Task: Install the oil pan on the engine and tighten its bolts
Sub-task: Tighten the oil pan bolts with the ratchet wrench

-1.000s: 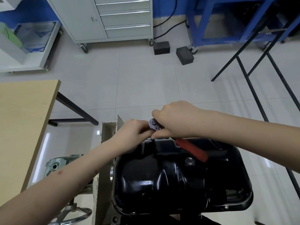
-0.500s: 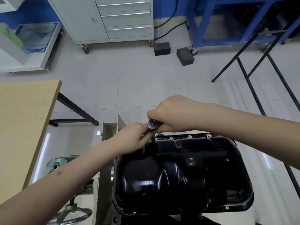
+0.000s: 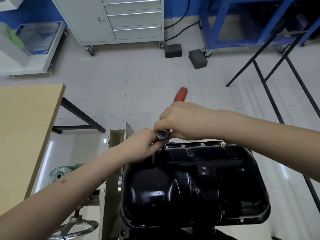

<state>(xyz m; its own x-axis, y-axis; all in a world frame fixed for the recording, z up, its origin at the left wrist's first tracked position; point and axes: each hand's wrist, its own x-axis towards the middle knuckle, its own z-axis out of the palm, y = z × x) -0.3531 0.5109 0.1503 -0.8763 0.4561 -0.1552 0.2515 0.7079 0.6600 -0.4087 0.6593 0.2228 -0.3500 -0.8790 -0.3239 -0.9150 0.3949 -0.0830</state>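
Note:
The black oil pan [image 3: 194, 184] sits upside up on the engine, filling the lower middle of the head view. Bolts [image 3: 202, 144] show along its far flange. A ratchet wrench stands over the pan's far left corner, its silver head [image 3: 163, 134] between both hands. My right hand [image 3: 183, 120] grips the ratchet's shaft, and the red handle [image 3: 181, 94] sticks out beyond it, blurred. My left hand [image 3: 143, 144] pinches the ratchet head and the socket below it. The bolt under the socket is hidden.
A beige engine-stand post [image 3: 114, 141] rises left of the pan, with a hand wheel [image 3: 78, 229] below. A wooden table [image 3: 26, 129] lies at left. Black metal legs [image 3: 270, 94] stand at right. Two black blocks [image 3: 197, 58] and a grey drawer cabinet [image 3: 121, 18] are farther off.
The red ratchet handle has swung from lying over the pan toward me to pointing away beyond my right hand. Both hands stayed at the pan's far left corner.

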